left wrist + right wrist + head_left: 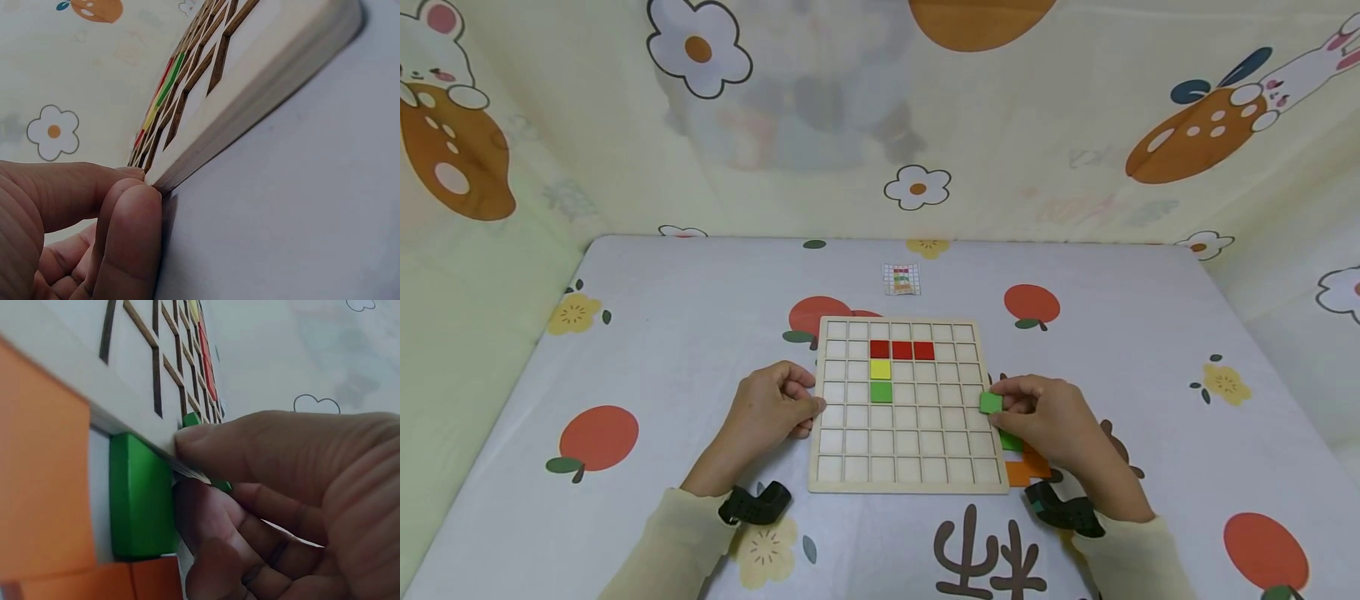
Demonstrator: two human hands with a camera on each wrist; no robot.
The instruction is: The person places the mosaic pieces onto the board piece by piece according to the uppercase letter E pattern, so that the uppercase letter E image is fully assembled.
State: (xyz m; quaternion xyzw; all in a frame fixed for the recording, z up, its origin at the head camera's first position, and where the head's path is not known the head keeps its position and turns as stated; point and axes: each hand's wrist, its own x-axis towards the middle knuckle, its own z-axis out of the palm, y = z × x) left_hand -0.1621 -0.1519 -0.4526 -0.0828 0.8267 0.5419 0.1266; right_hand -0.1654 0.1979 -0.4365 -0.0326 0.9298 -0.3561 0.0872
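Counter (700, 333): covered w/ pale printed cloth, fruit and cactus motifs, smooth matte weave.

Left hand (771, 412): rests at left edge of wooden grid board (907, 467). Grip curled; in left wrist view the fingertips (134, 206) press against the board's edge near a corner. Holds no tile. Cream knit sleeve, black strap at wrist.

Board: flat, square, pale plywood, approx. centre of counter. Laser-cut square pockets w/ dark burnt edges; layered ply visible along side. Seated in pockets: three red tiles (902, 350) in a row in 2nd row from far edge, yellow tile (880, 369) directly below leftmost red, green tile (881, 392) below yellow. All tiles flat, square, glossy.

Far of board: small pattern card (902, 279), printed grid w/ coloured cells, lying flat.

Right hand (1045, 417): at right edge of board. Grip pinching a loose green tile (991, 403) betw. thumb and fingers, tile over board's right edge. Right wrist view: thumb (262, 440) on board rim.

Just right of board, partly under the hand: another green tile (140, 494) touching board's side, plus orange tiles (1021, 472) lying on the cloth.
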